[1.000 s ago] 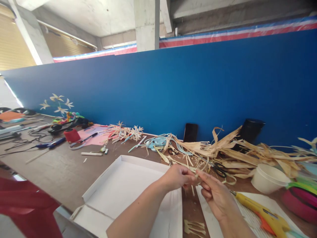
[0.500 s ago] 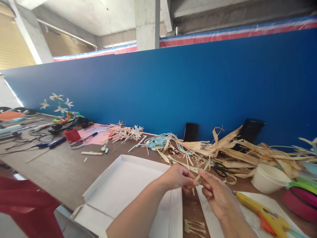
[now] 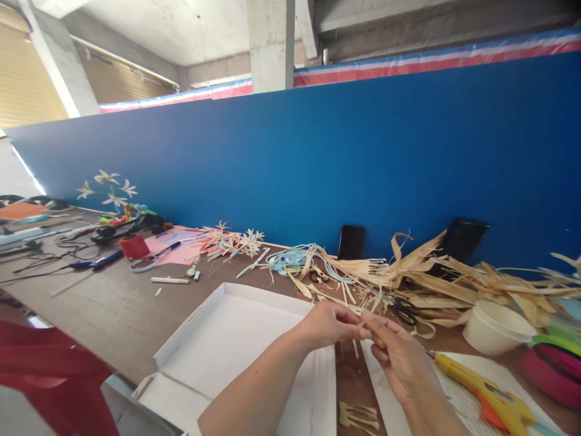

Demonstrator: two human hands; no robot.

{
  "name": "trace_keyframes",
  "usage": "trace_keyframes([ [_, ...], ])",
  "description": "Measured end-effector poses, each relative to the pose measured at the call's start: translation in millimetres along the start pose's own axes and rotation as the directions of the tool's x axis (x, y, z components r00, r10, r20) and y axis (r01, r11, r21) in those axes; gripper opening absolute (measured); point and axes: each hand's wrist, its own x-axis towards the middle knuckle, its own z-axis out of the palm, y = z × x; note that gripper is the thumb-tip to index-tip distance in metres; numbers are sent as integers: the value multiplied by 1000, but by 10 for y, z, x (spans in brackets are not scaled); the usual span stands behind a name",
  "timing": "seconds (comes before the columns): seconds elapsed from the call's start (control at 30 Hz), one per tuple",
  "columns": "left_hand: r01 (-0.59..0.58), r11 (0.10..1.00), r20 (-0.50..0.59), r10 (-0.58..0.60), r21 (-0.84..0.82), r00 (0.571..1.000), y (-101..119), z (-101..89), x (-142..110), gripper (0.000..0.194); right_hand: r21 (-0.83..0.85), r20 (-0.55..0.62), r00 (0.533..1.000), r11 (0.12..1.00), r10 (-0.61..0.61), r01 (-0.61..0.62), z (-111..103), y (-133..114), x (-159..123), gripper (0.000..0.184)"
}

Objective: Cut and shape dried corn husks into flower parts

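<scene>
My left hand (image 3: 329, 327) and my right hand (image 3: 397, 354) meet fingertip to fingertip above the table, just right of the open white box (image 3: 254, 327). Both pinch one small pale strip of dried husk (image 3: 362, 324), most of it hidden by the fingers. Below them lies a cut, fringed piece of husk (image 3: 358, 416) on the brown tabletop. Beyond my fingers spread husk scraps and a pair of scissors with black handles (image 3: 403, 310). By my right wrist a yellow glue gun (image 3: 481, 384) rests on a white printed sheet (image 3: 458, 399).
A white tub (image 3: 497, 327) and a pink pouch (image 3: 551, 372) are at the right. Long dried husks (image 3: 454, 281), a phone (image 3: 351, 242) and blue cord (image 3: 290, 260) line the blue partition (image 3: 290, 163). Husk flowers (image 3: 247, 242) and red thread (image 3: 134, 247) lie leftward.
My fingertips have shifted slightly on the husk strip and closed nearer together, so less of it shows. Both hands stay in nearly the same place; the view moved slightly.
</scene>
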Motion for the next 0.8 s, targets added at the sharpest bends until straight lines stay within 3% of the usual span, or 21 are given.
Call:
trace_keyframes([
  [0.3,36,998,-70,-33,48,997,-14,26,14,25,-137,47,999,990,-7,13,-18,39,-8,31],
  [0.5,29,988,-86,-16,152,996,-16,-2,16,19,-153,53,998,988,22,-14,-5,29,-19,34],
  [0.8,38,983,-82,-24,181,996,11,6,10,16,-174,50,999,985,12,-3,-7,26,-39,32],
])
